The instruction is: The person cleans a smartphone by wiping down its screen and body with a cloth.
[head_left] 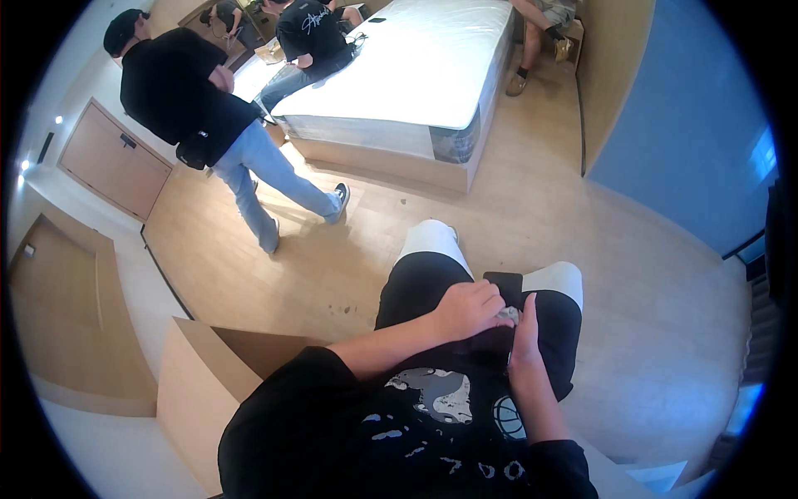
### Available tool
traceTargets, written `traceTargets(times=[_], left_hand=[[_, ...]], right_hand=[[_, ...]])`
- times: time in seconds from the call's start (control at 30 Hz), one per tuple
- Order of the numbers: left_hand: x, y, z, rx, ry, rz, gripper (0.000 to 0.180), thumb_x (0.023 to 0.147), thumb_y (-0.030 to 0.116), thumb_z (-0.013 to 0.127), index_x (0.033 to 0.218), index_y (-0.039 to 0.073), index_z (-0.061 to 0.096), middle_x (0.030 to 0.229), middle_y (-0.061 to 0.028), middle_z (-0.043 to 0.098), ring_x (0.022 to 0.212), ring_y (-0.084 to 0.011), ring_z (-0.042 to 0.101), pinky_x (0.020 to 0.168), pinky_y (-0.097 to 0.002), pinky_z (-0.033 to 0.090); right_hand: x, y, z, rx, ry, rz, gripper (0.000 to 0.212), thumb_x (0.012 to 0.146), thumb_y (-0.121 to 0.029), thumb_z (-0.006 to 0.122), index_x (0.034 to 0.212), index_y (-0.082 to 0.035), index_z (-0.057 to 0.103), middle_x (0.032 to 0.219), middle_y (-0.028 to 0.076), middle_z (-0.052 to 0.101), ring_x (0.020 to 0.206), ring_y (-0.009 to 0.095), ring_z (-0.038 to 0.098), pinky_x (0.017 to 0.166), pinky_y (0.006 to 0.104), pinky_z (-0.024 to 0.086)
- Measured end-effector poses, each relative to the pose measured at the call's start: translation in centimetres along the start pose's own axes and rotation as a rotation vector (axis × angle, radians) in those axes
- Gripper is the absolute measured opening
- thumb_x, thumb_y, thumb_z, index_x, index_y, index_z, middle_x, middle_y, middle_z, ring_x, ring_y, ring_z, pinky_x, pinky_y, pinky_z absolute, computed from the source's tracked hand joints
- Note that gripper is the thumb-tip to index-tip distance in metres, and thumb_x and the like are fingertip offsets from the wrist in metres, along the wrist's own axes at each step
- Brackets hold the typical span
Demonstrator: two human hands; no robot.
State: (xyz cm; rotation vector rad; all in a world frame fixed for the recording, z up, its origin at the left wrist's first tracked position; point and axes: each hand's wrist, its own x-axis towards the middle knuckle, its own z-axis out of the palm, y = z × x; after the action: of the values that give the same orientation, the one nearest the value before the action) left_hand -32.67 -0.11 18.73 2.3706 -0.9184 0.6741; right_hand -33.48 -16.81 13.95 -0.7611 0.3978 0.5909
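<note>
Above my lap, my left hand (470,311) bends over a small pale grey thing (508,315), its fingers closed against it. The thing is too small to name. Close beside it, my right hand (525,334) stands edge-on, thumb side up, against a dark flat object (492,343). Most of its fingers are hidden behind the palm. Just beyond the hands, a dark rectangular panel (504,286) shows between my knees; whether it joins the dark object below I cannot tell.
A mattress in clear wrap (391,66) lies on a wooden bed base ahead. A person in a black shirt (187,91) stands at the left; others sit around the bed. Beside my left arm is a wooden cabinet (195,378). A blue-lit panel (690,133) rises at the right.
</note>
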Motion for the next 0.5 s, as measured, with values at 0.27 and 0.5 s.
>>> traceTargets(times=[0.27, 0.5], left_hand=[[1.2, -1.9, -0.8, 0.031, 0.043, -0.138, 0.041, 0.071, 0.039, 0.085, 0.085, 0.007, 0.063, 0.077, -0.007, 0.059, 0.07, -0.0272, 0.063, 0.06, -0.0366, 0.052], [0.8, -1.3, -1.2, 0.067, 0.105, -0.272, 0.046, 0.072, 0.043, 0.086, 0.087, 0.006, 0.064, 0.079, -0.0096, 0.063, 0.072, -0.0279, 0.066, 0.064, -0.0365, 0.054]], right_hand=[[-1.8, -0.5, 1.8, -0.083, -0.318, 0.04, 0.072, 0.107, -0.057, 0.016, 0.123, 0.0, 0.058, 0.103, 0.017, 0.069, 0.095, 0.028, 0.068, 0.087, 0.0406, 0.056], [-1.9, -0.3, 2.3, -0.113, -0.197, 0.035, 0.051, 0.106, -0.043, 0.035, 0.123, 0.0, 0.056, 0.101, 0.019, 0.068, 0.095, 0.029, 0.068, 0.088, 0.0401, 0.055]])
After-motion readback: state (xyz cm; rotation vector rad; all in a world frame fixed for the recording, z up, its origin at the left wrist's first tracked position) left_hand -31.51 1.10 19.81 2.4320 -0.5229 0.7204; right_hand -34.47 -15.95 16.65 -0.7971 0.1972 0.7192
